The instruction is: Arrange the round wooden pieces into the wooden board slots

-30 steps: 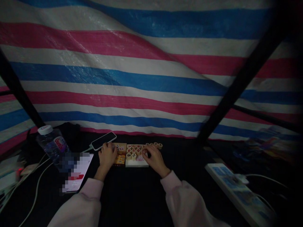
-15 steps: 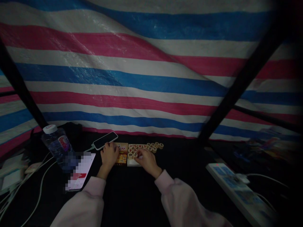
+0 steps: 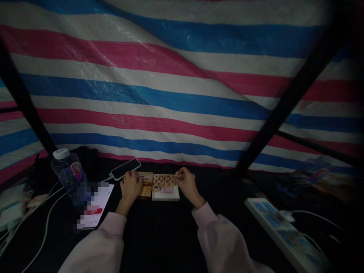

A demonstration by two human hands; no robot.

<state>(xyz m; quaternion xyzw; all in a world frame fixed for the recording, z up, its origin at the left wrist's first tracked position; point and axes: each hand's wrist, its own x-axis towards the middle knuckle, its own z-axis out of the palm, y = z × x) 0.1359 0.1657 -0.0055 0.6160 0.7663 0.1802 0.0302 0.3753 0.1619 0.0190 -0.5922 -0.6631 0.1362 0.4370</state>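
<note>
I can't tell if the right hand (image 3: pixel 187 184) pinches anything. Left hand (image 3: pixel 131 185) spreads over the box (image 3: pixel 146 189); the tray (image 3: pixel 165 196) now shows fewer pieces (image 3: pixel 162 182).

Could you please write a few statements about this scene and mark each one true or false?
1. The left hand is at the left side of the brown box. True.
2. The round pieces cover the whole white tray. False: they stand toward its far side, and its near part shows.
3. The right hand is beside the power strip. False: it is near the tray's far right corner.
4. A cable runs to the white-edged phone. True.
5. The clear bottle has lost its cap. False: the white cap is on.
</note>
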